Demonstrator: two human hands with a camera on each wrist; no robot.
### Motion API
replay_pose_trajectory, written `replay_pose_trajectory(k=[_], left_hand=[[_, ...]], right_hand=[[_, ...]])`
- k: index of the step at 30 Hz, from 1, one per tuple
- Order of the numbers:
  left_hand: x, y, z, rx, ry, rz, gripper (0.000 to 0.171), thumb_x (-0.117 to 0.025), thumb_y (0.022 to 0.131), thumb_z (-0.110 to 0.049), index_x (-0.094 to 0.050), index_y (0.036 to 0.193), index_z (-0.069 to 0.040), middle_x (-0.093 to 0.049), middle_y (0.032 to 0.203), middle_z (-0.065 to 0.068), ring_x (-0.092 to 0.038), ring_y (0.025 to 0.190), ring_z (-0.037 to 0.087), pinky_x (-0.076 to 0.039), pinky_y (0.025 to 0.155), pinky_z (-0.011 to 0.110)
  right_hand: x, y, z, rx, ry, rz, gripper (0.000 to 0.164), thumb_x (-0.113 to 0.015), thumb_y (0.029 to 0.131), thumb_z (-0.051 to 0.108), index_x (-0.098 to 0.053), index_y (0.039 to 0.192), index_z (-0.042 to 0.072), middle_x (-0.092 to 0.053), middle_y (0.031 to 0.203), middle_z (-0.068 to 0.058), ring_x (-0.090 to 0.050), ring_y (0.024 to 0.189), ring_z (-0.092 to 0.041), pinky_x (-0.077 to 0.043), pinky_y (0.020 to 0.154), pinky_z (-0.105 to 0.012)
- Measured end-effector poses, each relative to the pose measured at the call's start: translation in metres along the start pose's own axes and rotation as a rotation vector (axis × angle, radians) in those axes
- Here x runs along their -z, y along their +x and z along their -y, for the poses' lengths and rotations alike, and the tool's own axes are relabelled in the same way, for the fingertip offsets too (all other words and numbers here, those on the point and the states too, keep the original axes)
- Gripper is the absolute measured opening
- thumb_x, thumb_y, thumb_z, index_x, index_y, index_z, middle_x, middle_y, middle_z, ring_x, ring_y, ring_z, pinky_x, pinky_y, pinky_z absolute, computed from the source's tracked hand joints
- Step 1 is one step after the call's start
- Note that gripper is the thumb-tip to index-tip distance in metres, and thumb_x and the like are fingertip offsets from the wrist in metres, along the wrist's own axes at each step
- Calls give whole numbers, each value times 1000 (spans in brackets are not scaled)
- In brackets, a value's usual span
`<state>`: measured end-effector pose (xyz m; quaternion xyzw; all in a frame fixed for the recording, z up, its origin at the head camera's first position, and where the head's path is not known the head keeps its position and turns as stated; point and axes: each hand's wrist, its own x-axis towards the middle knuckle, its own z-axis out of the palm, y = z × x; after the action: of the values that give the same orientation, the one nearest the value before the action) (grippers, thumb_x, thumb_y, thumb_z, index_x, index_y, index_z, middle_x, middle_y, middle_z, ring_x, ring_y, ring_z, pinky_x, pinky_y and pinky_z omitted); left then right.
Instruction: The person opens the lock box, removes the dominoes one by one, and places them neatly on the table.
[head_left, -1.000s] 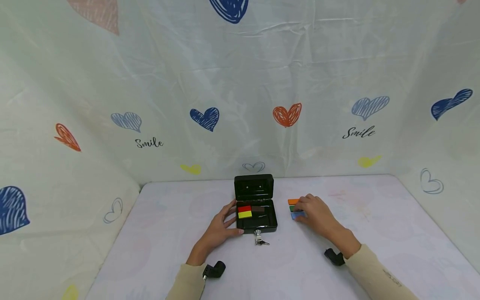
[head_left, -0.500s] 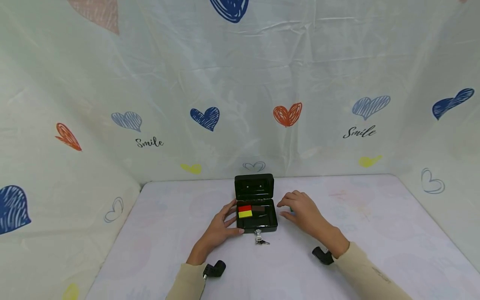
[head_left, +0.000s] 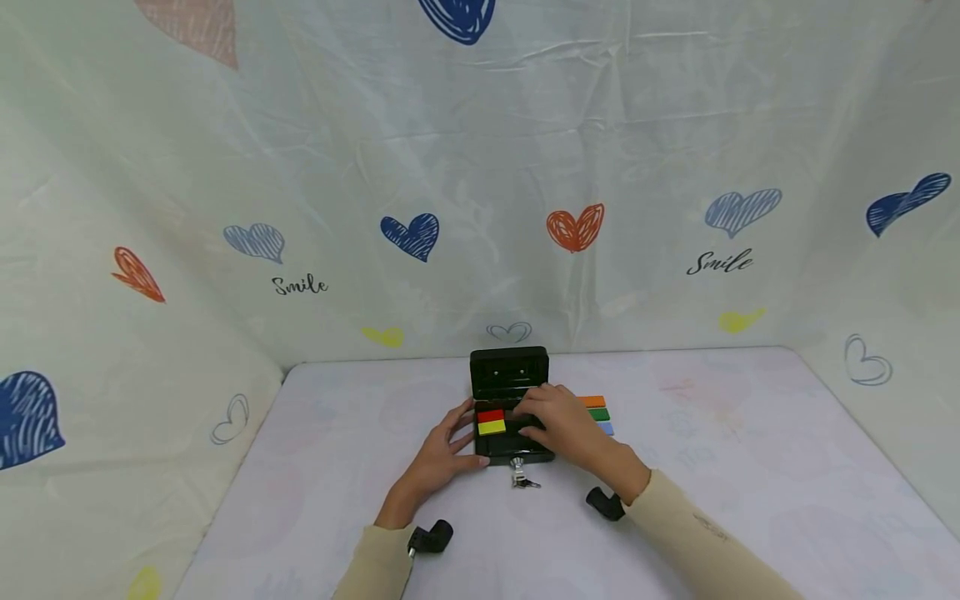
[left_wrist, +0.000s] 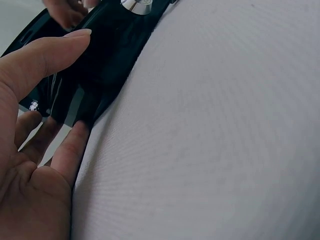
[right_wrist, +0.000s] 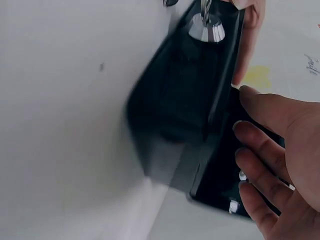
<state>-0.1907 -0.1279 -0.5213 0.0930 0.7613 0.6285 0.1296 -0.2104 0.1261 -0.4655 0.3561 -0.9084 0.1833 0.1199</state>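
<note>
A black metal cash box point(head_left: 498, 448) stands on the table with its lid raised. A red block point(head_left: 491, 415) and a yellow block point(head_left: 492, 427) lie side by side in its left part. My left hand point(head_left: 435, 458) rests against the box's left side, fingers spread and thumb extended at the front corner. My right hand point(head_left: 564, 429) is over the right part of the box, thumb and fingers apart, with the fingertips where a dark brown block lies, now mostly covered. In the right wrist view the fingers point(right_wrist: 257, 142) show no block between them.
To the right of the box lie an orange block point(head_left: 592, 401), a green block point(head_left: 599, 413) and a blue block point(head_left: 606, 428), partly behind the right hand. Keys point(head_left: 522, 481) hang from the lock at the box's front. A heart-printed sheet point(head_left: 457, 292) rises behind the table.
My right hand has left the row of coloured blocks and moved left over the open box, uncovering the orange, green and blue blocks. The left hand has stayed at the box.
</note>
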Motion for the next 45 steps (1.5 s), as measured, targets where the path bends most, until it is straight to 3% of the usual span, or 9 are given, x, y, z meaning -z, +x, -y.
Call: replay_pose_trajectory(k=[8, 18, 31, 45], left_hand=[[1, 0, 1, -23, -11, 17, 100, -85, 86, 0, -29, 168, -14, -30, 170, 20, -41, 150, 47, -50, 114, 44], [1, -1, 1, -29, -24, 29, 100, -84, 88, -1, -27, 168, -12, -28, 171, 21, -39, 151, 48, -50, 115, 44], [0, 0, 3, -29, -25, 29, 101, -85, 87, 1, -27, 168, -12, -28, 170, 22, -40, 150, 49, -52, 113, 43], [1, -1, 2, -28, -14, 26, 100, -85, 88, -1, -28, 168, -14, -28, 171, 20, -40, 150, 48, -51, 114, 43]], right_hand=[[-16, 16, 9, -12, 14, 74, 27, -88, 88, 19, -79, 113, 13, -75, 113, -2, -67, 111, -24, -58, 100, -45], [-25, 27, 17, -8, 40, 117, 29, -86, 90, 18, -79, 117, 11, -76, 115, -5, -69, 112, -26, -56, 107, -51], [-37, 29, 15, -23, 34, 129, 29, -87, 89, 15, -78, 116, 10, -76, 115, -5, -67, 109, -26, -56, 105, -50], [-34, 29, 16, -32, 40, 139, 24, -86, 88, 8, -80, 111, 10, -76, 109, -4, -68, 106, -25, -57, 103, -50]])
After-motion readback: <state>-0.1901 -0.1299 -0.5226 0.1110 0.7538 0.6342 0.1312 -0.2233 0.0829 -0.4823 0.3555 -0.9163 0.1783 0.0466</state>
